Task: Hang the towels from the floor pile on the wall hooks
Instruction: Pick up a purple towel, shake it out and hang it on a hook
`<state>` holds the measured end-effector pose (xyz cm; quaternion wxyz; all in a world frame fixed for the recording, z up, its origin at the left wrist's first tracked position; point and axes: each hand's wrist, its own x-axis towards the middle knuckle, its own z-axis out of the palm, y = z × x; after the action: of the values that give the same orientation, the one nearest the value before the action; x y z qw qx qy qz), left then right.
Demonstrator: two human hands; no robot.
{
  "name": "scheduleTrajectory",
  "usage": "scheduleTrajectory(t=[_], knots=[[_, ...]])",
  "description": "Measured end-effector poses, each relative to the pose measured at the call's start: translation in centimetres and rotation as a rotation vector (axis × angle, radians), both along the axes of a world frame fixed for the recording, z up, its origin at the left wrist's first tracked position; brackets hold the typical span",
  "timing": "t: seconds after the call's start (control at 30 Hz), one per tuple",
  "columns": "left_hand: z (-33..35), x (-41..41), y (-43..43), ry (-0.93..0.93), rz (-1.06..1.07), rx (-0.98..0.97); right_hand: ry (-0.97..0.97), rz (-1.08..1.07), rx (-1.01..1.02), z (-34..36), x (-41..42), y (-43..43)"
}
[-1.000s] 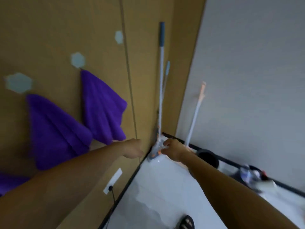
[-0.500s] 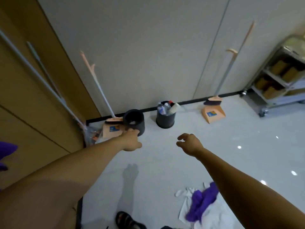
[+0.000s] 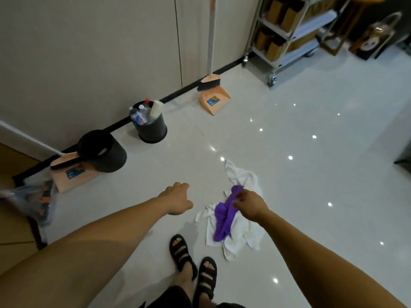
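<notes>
Pile: white towels [image 3: 243, 233] lie crumpled on the floor [image 3: 311, 196] at about 5 o'clock from the centre of my view, just ahead of the sandals [image 3: 182, 252].
Purple towel [image 3: 223, 216]: bunched into a long strip lying on top of the white towels. Its long axis runs nearly 12 to 6. The far end tips toward 1 o'clock and the near end points to 7 o'clock, toward the sandals.
Right hand [image 3: 250, 204]: over the far end of the purple towel, fingers curled down at the cloth.
Right grip: I cannot tell whether it has clamped on the towel or sits just above it.
Left hand [image 3: 178, 200]: at 9 o'clock of the pile, over bare floor, apart from the towels.
Left grip: fingers loosely curled, holding nothing.
Wall side: an empty black bin [image 3: 104, 153] at 9 o'clock, with a second bin holding bottles and cups [image 3: 152, 128] at 10 o'clock.
Sweeping gear: a peach dustpan [image 3: 214, 101] with a broom [image 3: 210, 82] standing in it at 12 o'clock.
Cart [image 3: 287, 36]: metal shelves on wheels, 1 o'clock.
</notes>
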<state>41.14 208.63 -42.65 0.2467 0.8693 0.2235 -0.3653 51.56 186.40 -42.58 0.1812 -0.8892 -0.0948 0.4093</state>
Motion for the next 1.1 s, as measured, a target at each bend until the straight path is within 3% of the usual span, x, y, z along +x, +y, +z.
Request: scheduleTrajectory(t=[0.33,0.57,0.87,1.1], knots=[[-15.3,4.0,-1.8,0.088,0.142,-0.086,0.116,-0.117,-0.121,-13.9,1.5,-1.7],[-29.8,3.8,-5.5,0.162,0.197,-0.104,0.207,-0.140,-0.149,-30.5,1.5,-3.9],[-49.9,6.0,-11.8,0.116,0.355,-0.191,0.235,-0.131,-0.216,-53.8,1.4,-6.6],[-57.9,4.8,-12.6,0.161,0.329,-0.205,0.182,-0.116,-0.294,-64.1,0.6,-5.7]])
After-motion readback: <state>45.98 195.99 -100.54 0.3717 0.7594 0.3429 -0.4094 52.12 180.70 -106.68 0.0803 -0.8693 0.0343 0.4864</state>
